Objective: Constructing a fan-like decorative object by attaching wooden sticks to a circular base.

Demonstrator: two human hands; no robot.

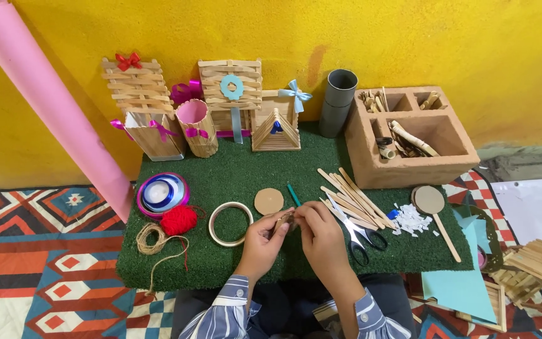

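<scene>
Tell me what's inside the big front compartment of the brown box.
The brown box shows pale wooden sticks and a small dark spool-like item in that compartment. Its front wall hides the floor and anything lower.

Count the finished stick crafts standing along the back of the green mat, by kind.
Woven stick panels: 2
Stick cups: 2
Little stick house: 1
Stick box with a blue bow: 1
Total: 6

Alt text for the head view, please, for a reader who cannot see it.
Both hands, left hand and right hand, pinch a small wooden piece over a green turf mat, with scissors, craft sticks and red yarn nearby.
</scene>
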